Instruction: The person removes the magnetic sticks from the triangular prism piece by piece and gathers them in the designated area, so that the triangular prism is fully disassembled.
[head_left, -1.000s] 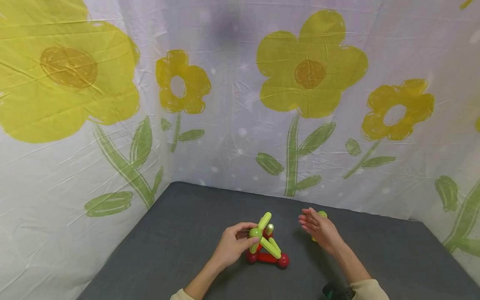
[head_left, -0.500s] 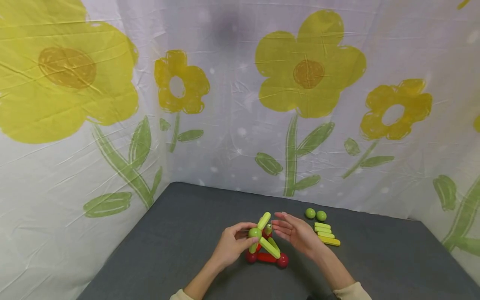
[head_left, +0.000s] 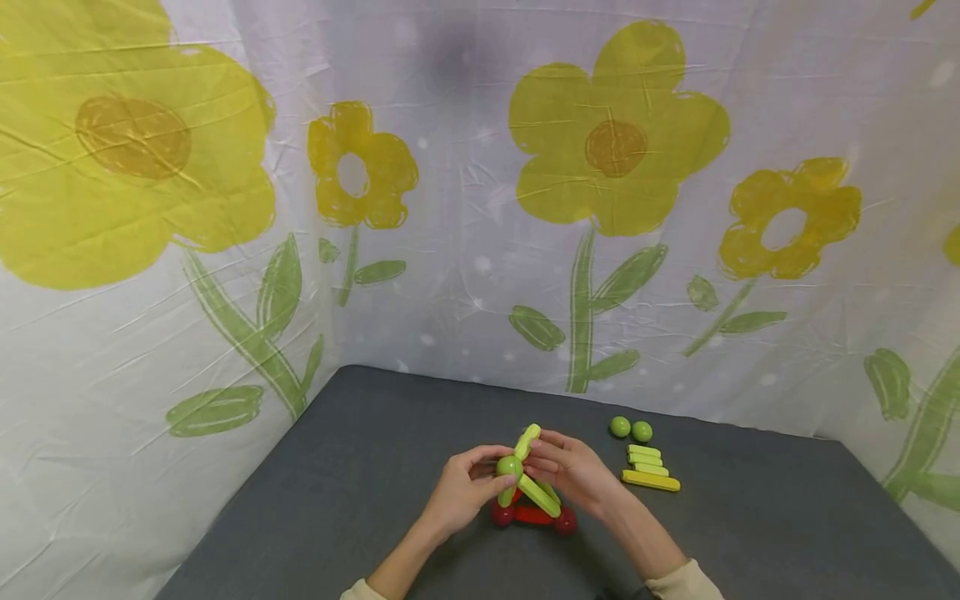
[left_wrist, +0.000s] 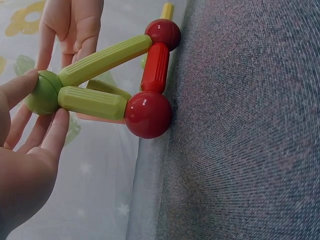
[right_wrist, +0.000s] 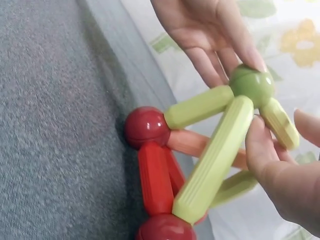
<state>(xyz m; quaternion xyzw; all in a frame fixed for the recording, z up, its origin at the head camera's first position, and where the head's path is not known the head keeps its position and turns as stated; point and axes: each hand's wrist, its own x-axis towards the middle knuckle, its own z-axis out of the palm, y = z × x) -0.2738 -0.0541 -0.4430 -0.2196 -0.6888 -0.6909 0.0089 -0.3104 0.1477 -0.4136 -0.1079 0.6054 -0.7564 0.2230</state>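
A frame of magnetic building pieces stands on the dark table, with red balls [head_left: 565, 521] and red rods [head_left: 532, 516] at its base. Light green rods [right_wrist: 215, 162] slope up from the base to a green ball [head_left: 509, 468]. My left hand [head_left: 461, 493] holds that ball between thumb and fingers. From the ball a short light green rod [head_left: 528, 440] juts up and away. My right hand [head_left: 585, 481] has its thumb and curled fingers about this rod. Another green rod [right_wrist: 235, 189] at the back is partly hidden behind the right fingers.
On the table [head_left: 750, 525], right of the frame, lie two loose green balls [head_left: 620, 427]. In front of them are several light green rods [head_left: 645, 457] in a row and a longer yellow rod [head_left: 650, 481]. A flower-printed cloth [head_left: 450, 333] hangs behind.
My right hand has moved left from beside the loose pieces to the frame, uncovering those pieces and closing in on the jutting green rod. The left hand stays on the green ball.
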